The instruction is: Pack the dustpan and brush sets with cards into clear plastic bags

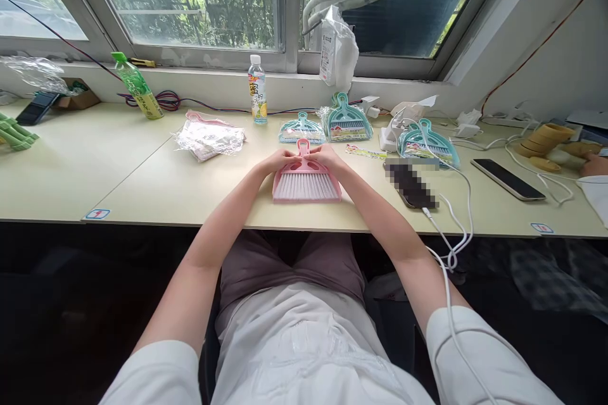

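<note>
A small pink hand brush (306,186) with white bristles lies in a matching pink dustpan (275,193), near the table's front edge, handles pointing away from me. On its upper left side is my left hand (280,160), fingers closed on the set beside the handle. My right hand (326,157) grips the upper right side in the same way. The fingertips are partly hidden behind the pink set. Just beyond it are wrapped teal brush-and-dustpan sets (348,121). Left of them lies a pink set in clear plastic wrapping (209,139).
A green-capped bottle (139,87) and a white-capped bottle (257,92) stand at the back. On the right are a phone with a white cable (411,183), another phone (508,179), a power strip (392,136), a teal set (427,142) and another person's hand (596,166).
</note>
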Tool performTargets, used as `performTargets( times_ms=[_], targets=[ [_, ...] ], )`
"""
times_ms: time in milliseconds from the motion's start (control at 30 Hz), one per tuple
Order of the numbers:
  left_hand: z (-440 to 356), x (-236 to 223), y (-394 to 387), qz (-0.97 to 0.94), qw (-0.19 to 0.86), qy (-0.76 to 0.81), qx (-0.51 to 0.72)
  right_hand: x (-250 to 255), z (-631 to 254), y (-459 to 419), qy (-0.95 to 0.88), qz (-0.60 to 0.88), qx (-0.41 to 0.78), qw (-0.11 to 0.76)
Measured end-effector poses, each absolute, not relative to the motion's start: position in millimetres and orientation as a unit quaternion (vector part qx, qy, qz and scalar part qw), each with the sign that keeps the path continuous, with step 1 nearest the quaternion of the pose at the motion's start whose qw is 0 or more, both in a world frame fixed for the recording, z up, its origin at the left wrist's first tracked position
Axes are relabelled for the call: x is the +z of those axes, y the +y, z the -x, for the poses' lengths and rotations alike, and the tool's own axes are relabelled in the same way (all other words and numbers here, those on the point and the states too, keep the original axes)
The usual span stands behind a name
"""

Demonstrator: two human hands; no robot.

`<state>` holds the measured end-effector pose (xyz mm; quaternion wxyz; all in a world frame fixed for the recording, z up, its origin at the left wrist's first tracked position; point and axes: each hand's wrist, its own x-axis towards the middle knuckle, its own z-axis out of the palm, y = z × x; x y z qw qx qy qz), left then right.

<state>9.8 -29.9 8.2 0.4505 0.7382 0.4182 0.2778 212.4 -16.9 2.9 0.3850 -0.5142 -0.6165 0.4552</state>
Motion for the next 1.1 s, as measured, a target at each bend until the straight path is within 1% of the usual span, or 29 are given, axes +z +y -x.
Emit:
performTargets(
  times_ms=[233,367,533,667,733,800,867,933,967,1000,1100],
  targets=[
    [-10,-3,-21,-0.723,0.445,0.441,0.293,-3,-212,-13,-0.62,0.505,0.46,0.386],
    [-8,-9,-17,-0.71,0.465,0.435,0.301,0,-215,-15,-0.602,0.49,0.494,0.392],
    [-5,-2,-22,-0.705,0.495,0.416,0.291,5,-217,-20,-0.592,0.48,0.512,0.397],
    [-6,2,-26,-0.699,0.488,0.427,0.303,10,-220,-17,-0.62,0.484,0.495,0.37],
    [-7,2,-26,-0.681,0.49,0.436,0.326,15,-228,-14,-0.636,0.512,0.461,0.348],
    [-8,1,-26,-0.643,0.496,0.458,0.362,19,-240,-9,-0.636,0.581,0.377,0.34],
    [-8,0,-25,-0.589,0.503,0.487,0.403,19,-255,-3,-0.62,0.672,0.224,0.338],
    [-7,0,-24,-0.542,0.509,0.507,0.436,14,-272,2,-0.605,0.738,0.09,0.284],
    [-7,0,-22,-0.523,0.509,0.514,0.451,9,-279,4,-0.606,0.755,0.058,0.245],
    [-6,0,-21,-0.507,0.507,0.518,0.467,4,-285,6,-0.596,0.773,0.05,0.209],
    [-1,-1,-14,-0.476,0.496,0.516,0.511,-9,-297,14,-0.552,0.817,0.105,0.13]
  ],
)
